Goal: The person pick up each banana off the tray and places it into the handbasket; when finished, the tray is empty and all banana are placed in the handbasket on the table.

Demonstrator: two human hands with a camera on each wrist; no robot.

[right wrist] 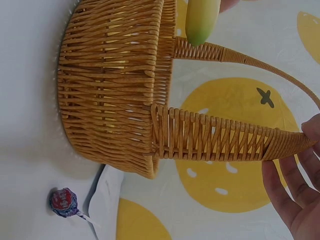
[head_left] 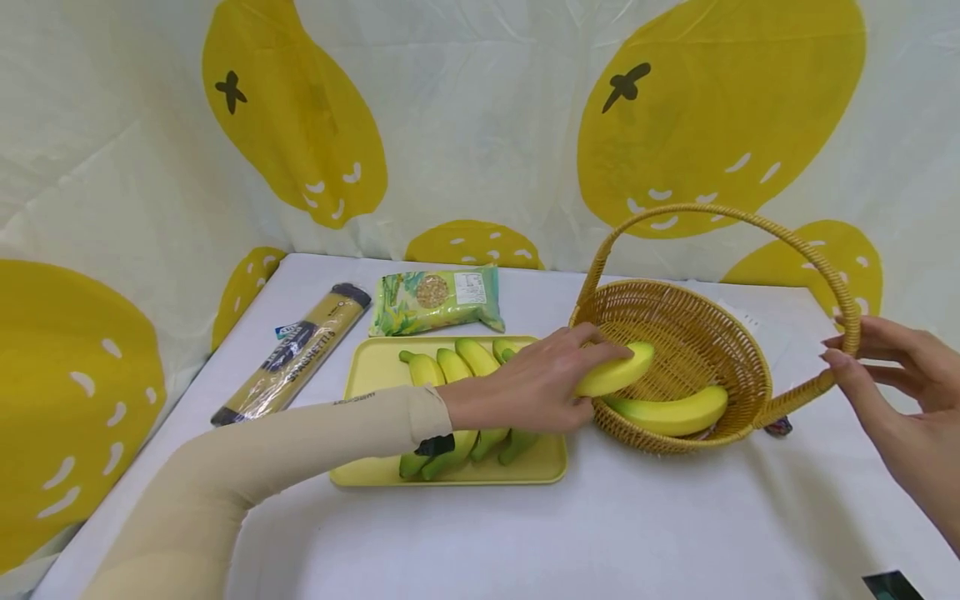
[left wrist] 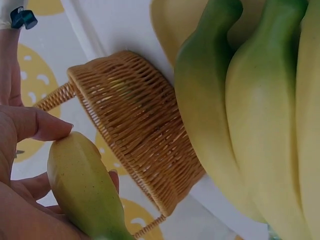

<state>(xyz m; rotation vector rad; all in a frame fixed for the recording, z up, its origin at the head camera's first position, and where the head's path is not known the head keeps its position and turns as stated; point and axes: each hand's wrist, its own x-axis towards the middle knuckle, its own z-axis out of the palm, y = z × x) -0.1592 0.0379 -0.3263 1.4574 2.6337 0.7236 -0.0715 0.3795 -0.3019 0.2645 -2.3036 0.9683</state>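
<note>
In the head view my left hand [head_left: 536,379] holds a yellow banana [head_left: 617,372] over the left side of a wicker basket [head_left: 759,367]. The left wrist view shows its thumb and fingers around this banana [left wrist: 82,185], whose end is green. A second banana [head_left: 678,414] lies inside the basket. My right hand [head_left: 911,392] grips the basket's arched handle [head_left: 846,312] on its right side; in the right wrist view the thumb and fingers pinch the handle. Beneath my left forearm, several bananas [head_left: 424,369] lie side by side on a yellow tray [head_left: 367,477].
Left of the tray lies a long pack of spaghetti [head_left: 296,354]. A green food packet [head_left: 438,300] rests behind the tray. Right of the basket is a wrapped lollipop [right wrist: 64,202]. A dark object [head_left: 891,585] shows at the bottom right edge. Patterned cloth [head_left: 480,125] hangs behind the table.
</note>
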